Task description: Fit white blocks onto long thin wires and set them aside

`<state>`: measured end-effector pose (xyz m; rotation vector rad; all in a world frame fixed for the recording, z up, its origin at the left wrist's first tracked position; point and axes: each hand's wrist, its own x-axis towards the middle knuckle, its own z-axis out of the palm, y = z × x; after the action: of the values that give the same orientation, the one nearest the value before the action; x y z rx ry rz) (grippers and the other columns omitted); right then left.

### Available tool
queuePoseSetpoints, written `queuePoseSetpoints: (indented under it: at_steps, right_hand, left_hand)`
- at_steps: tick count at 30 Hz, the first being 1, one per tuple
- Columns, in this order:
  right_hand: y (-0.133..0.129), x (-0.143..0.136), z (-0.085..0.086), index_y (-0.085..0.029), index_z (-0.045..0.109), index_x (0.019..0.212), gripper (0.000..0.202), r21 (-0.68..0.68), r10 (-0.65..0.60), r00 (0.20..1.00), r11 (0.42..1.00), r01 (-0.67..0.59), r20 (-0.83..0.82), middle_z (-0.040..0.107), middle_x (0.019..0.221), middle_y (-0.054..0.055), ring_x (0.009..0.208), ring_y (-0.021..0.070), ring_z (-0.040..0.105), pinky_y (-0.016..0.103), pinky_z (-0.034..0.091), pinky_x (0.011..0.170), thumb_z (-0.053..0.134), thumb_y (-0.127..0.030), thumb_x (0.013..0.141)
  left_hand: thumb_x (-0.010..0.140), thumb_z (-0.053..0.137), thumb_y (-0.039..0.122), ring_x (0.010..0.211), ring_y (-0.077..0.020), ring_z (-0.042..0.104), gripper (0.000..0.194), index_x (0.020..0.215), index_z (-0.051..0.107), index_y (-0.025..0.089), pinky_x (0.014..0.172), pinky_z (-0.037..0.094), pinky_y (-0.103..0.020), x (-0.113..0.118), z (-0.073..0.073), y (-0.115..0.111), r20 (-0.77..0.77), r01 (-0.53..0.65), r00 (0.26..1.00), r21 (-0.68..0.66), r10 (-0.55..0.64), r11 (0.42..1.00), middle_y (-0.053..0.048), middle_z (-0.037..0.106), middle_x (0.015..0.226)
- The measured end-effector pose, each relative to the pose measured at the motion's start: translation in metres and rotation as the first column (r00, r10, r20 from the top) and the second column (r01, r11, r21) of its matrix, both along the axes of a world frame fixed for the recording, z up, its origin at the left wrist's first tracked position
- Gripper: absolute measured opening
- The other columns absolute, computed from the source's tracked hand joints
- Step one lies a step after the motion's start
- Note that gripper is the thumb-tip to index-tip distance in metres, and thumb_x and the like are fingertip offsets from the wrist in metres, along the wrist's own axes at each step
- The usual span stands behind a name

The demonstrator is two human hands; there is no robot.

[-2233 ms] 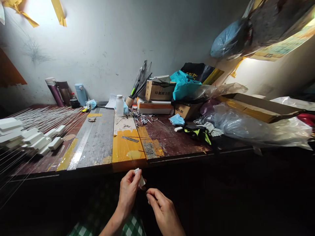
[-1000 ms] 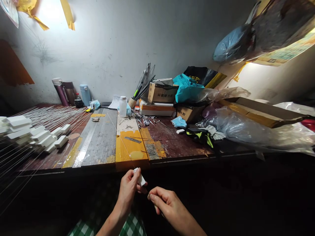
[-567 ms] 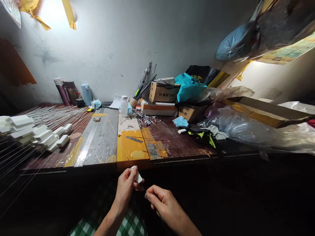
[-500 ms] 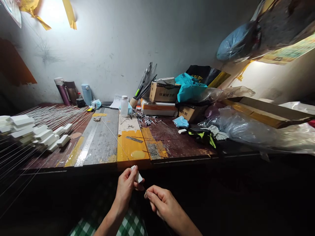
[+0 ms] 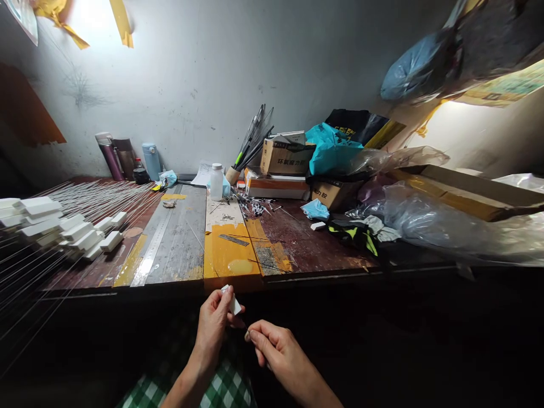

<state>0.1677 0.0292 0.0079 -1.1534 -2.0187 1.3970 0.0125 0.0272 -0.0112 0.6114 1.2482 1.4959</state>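
Observation:
My left hand (image 5: 219, 311), in front of the table's edge, grips a small white block (image 5: 233, 303) between thumb and fingers. A thin rod (image 5: 204, 249) slants from the block up over the tabletop. Just to the right and lower, my right hand (image 5: 267, 339) pinches a thin dark piece at the block's lower end; its shape is too small to make out. Beyond the hands, a yellow-taped strip (image 5: 227, 249) of the table carries a glossy puddle (image 5: 239, 266) and a flat grey metal piece (image 5: 234, 240).
White blocks (image 5: 85, 235) on long thin rods are stacked at the left. A steel ruler (image 5: 151, 249) lies on a grey board. Behind stand a white bottle (image 5: 216, 184) and flasks (image 5: 151, 161). Boxes (image 5: 285, 158), a blue mask (image 5: 315, 209) and plastic bags (image 5: 420, 215) crowd the right.
Both hands have shifted slightly left with the white block. The table and its objects appear a little further right in the view.

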Motion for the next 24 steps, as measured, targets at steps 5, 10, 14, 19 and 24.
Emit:
queuePoseSetpoints:
  at_steps: [5,10,14,19,24]
  right_hand:
    - [0.002,0.009,-0.003,-0.019,0.058,0.083,0.009,0.026,-0.087,0.995,0.996,0.086,0.046,0.047,0.060,-0.006,0.052,0.0086,0.040,0.020,0.031,0.050,0.056,-0.027,0.085]
    - [0.006,0.023,-0.006,-0.019,0.061,0.076,0.019,0.203,-0.165,0.980,0.969,0.140,0.111,0.052,0.068,-0.003,0.061,0.0115,0.046,0.022,0.035,0.056,0.051,-0.030,0.088]
    - [0.010,0.029,-0.008,-0.020,0.064,0.080,0.028,0.223,-0.152,0.979,0.968,0.119,0.136,0.052,0.064,-0.003,0.061,0.0125,0.051,0.022,0.037,0.059,0.044,-0.035,0.093]
    - [0.013,0.025,-0.006,-0.019,0.063,0.081,0.033,0.166,-0.122,0.981,0.981,0.097,0.148,0.045,0.053,-0.005,0.052,0.0109,0.044,0.022,0.033,0.053,0.039,-0.037,0.095]
    - [0.008,0.022,0.002,-0.020,0.057,0.077,0.016,0.176,-0.164,0.979,0.974,0.141,0.124,0.048,0.063,-0.005,0.055,0.0103,0.042,0.021,0.033,0.052,0.053,-0.032,0.087]
  left_hand:
    - [0.077,0.063,0.052,0.037,-0.0093,0.057,0.039,0.067,0.054,0.015,0.041,0.041,-0.018,0.012,-0.004,0.009,-0.013,0.029,0.999,0.040,-0.029,0.999,0.001,0.064,0.053]
    - [0.080,0.059,0.051,0.037,-0.0094,0.058,0.038,0.069,0.053,0.015,0.041,0.040,-0.018,0.029,-0.008,0.018,-0.019,0.082,0.997,0.066,-0.081,0.994,0.000,0.065,0.056]
    - [0.081,0.058,0.051,0.039,-0.0094,0.060,0.037,0.074,0.055,0.015,0.042,0.041,-0.018,0.031,-0.009,0.019,-0.011,0.098,0.995,0.080,-0.097,0.992,-0.001,0.067,0.064]
    - [0.079,0.062,0.049,0.047,-0.0110,0.063,0.035,0.083,0.058,0.015,0.047,0.045,-0.019,0.027,-0.008,0.016,0.022,0.108,0.994,0.080,-0.110,0.991,-0.002,0.070,0.073]
    - [0.077,0.063,0.050,0.043,-0.0098,0.060,0.036,0.076,0.059,0.014,0.046,0.044,-0.019,0.027,-0.004,0.015,0.016,0.090,0.996,0.098,-0.092,0.991,0.000,0.067,0.063]
